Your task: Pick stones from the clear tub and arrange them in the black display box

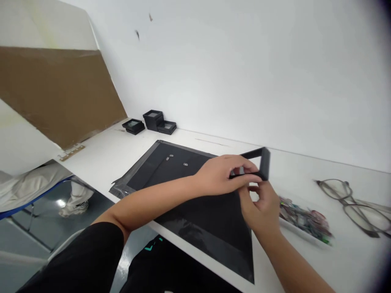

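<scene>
Between my two hands is a black square frame (265, 162), raised above the right part of a black mat (207, 215) and tilted so its opening shows. My left hand (227, 174) reaches across and grips the near side of it, fingers curled through the opening. From below, my right hand (259, 203) pinches the frame's near right corner; the fingertips of both hands nearly meet there. Three small metallic pieces, among them a silver one (185, 164), lie on the mat left of my hands.
Stacked black frames (154, 120) stand by the wall, with another small pile (133, 126) beside them. To the right lie a tray of small colourful items (305, 219) and eyeglasses (351, 199). A brown board (58, 93) bounds the left; a person's leg (76, 199) shows beyond the table edge.
</scene>
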The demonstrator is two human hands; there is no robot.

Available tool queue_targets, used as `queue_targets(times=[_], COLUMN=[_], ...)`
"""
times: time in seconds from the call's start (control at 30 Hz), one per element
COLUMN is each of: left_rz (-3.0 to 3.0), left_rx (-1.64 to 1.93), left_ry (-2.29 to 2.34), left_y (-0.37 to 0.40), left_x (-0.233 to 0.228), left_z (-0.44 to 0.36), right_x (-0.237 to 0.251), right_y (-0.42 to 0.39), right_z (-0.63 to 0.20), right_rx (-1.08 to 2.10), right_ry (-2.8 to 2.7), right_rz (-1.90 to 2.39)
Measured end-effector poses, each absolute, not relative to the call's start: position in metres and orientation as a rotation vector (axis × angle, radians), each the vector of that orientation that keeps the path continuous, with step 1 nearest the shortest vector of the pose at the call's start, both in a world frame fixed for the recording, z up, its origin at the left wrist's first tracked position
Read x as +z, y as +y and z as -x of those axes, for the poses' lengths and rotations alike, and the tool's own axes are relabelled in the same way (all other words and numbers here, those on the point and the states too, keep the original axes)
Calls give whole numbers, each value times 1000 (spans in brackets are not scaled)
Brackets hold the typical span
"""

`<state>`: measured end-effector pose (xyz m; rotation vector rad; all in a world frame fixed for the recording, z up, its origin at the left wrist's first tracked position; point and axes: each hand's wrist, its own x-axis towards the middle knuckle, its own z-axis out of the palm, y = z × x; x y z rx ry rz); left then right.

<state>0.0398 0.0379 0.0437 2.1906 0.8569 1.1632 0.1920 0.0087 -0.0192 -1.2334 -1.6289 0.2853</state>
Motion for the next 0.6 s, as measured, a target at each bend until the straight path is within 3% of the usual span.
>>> queue_targets(times=[0.1,0.33,0.47,0.6], left_rz=[-1928,-2152,-2481,-2346], left_rx=[1017,1116,1006,902], left_ry=[942,1101,739,641], left_y=[20,-1,5,12], left_x=[48,42,35,15], left_z=[-27,1,18,17], right_x=[-15,-11,-11,-16], right_y=[1,-5,-1,3], right_z=[-190,-177,-184,-190], right_rx=[204,1026,1331,1487], right_ry=[-1761,-1604,-1496,-1433], right_rz=[1162,950,845,824])
